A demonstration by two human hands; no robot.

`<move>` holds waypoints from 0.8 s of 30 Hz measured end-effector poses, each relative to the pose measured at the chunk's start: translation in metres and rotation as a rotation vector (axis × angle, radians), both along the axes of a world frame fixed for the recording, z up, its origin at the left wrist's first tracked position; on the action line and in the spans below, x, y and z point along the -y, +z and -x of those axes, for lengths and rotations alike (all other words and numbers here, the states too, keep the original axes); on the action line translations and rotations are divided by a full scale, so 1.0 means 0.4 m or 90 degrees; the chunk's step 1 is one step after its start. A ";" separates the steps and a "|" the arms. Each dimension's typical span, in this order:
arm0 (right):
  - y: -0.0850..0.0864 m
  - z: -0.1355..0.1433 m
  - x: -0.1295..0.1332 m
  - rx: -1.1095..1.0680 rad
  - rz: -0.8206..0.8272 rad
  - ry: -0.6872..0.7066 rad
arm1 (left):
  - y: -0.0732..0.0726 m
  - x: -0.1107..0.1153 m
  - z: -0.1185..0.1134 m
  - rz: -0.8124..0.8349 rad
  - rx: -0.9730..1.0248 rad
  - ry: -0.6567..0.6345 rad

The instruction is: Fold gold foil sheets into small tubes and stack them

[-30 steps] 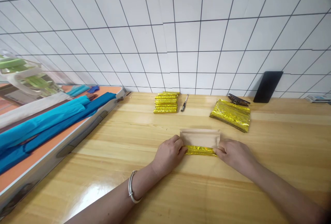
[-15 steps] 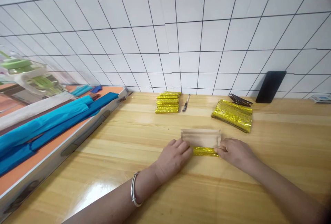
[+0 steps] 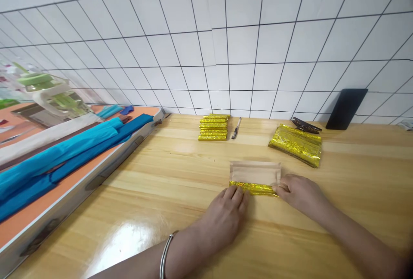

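Note:
A flat packet lies on the wooden table (image 3: pixel 180 171), with a plain brown upper part (image 3: pixel 254 172) and a shiny gold folded strip (image 3: pixel 253 188) along its near edge. My left hand (image 3: pixel 224 214) rests at the strip's near left side, fingers bent together with the tips on the gold edge. At the right end, my right hand (image 3: pixel 300 193) pinches the packet's corner between thumb and fingers. Behind are a stack of narrow gold folded strips (image 3: pixel 213 127) and, to the right, a pile of wider gold packets (image 3: pixel 297 143).
A pen (image 3: pixel 236 128) lies beside the narrow stack. A dark hair clip (image 3: pixel 306 125) touches the gold pile; a black phone (image 3: pixel 346 109) leans on the tiled wall. At left, an orange-topped surface (image 3: pixel 142 110) holds blue cloth (image 3: pixel 64 152) and a green-lidded bottle (image 3: pixel 48 87).
My left hand has shifted down off the packet's left end to its near edge, uncovering the gold strip's left part. The right hand keeps its pinch. The view has turned slightly left.

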State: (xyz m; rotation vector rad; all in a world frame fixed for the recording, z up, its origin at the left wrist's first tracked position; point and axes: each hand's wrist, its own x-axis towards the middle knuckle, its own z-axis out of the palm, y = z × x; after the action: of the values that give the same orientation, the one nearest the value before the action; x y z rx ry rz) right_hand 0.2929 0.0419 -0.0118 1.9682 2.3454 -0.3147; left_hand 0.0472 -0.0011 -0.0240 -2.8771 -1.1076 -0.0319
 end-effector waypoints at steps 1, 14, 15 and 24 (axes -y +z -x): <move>0.001 0.001 0.000 -0.002 0.000 0.001 | 0.000 0.001 -0.002 0.000 -0.010 -0.001; 0.001 0.000 0.002 -0.045 0.000 -0.003 | -0.040 0.019 -0.005 -0.079 -0.015 0.002; 0.000 -0.001 0.003 -0.047 -0.004 -0.001 | -0.037 0.020 -0.005 -0.073 -0.016 -0.001; -0.008 -0.005 0.011 -0.078 -0.019 -0.005 | -0.018 0.018 -0.005 -0.048 -0.040 -0.021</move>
State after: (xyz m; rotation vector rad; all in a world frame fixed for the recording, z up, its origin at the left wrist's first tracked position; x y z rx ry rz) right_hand 0.2948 0.0374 -0.0149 2.0272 2.4297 -0.4148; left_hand 0.0491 -0.0083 -0.0310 -2.8085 -1.0246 0.0154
